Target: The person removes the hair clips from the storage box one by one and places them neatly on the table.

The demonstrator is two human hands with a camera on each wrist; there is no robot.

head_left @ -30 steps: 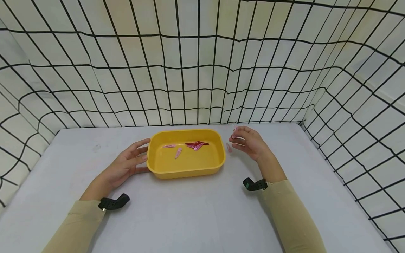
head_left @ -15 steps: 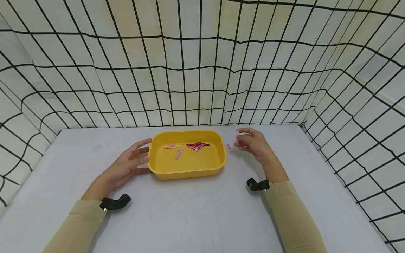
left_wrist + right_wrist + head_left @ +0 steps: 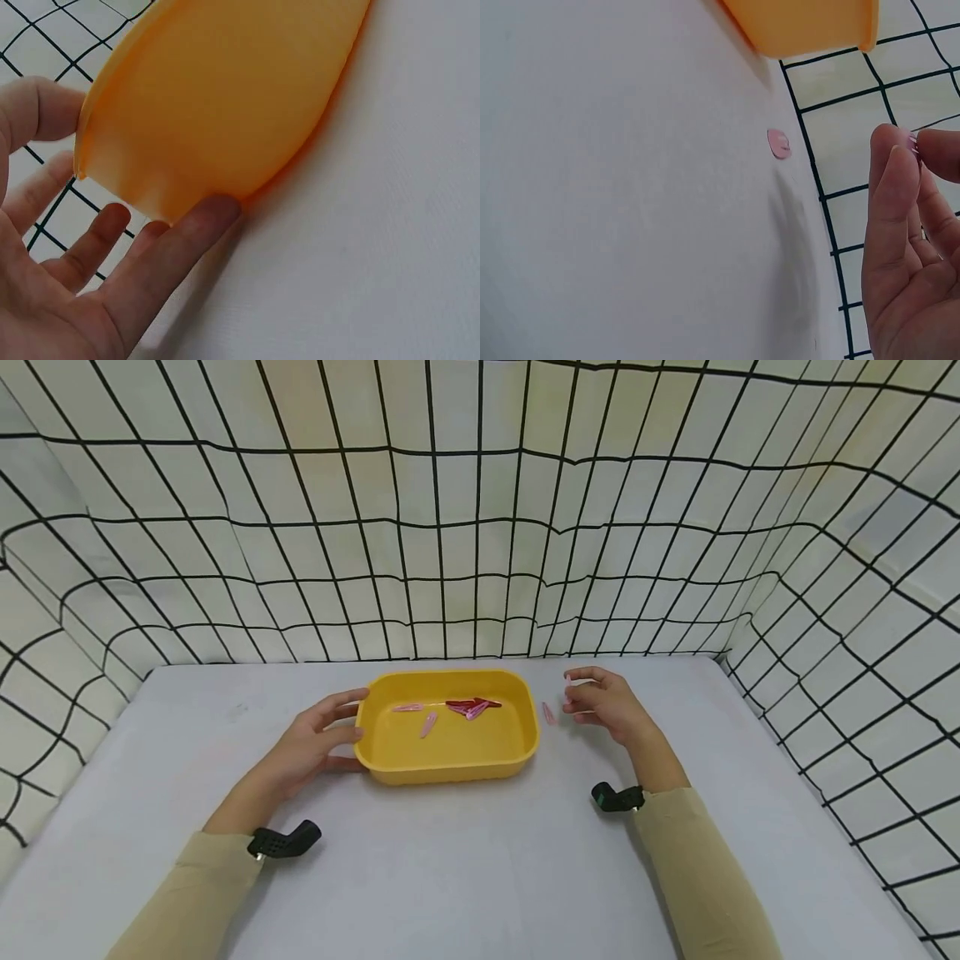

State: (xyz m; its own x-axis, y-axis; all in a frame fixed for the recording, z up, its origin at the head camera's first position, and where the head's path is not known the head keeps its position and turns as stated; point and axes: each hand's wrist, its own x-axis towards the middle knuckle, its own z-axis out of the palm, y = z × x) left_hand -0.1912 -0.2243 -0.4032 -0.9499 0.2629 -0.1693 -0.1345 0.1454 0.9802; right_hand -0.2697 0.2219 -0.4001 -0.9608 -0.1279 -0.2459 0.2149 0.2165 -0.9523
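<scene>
A yellow plastic tray lies on the white table with several pink and red hair clips inside. My left hand is at the tray's left end, its extended fingers touching the outer wall and rim. In the left wrist view the fingers are spread along that wall. To the right of the tray, my right hand is raised over the table and pinches a pink hair clip between thumb and fingertips, which cover most of it. One more pink hair clip lies on the table between tray and right hand.
Black wire mesh stands along the back of the table and up its right and left sides. Each wrist wears a black band with a camera mount.
My right hand has shifted slightly right and down, away from the tray, still pinching the pink hair clip. The left hand stays against the tray, and the whole view has drifted a little.
</scene>
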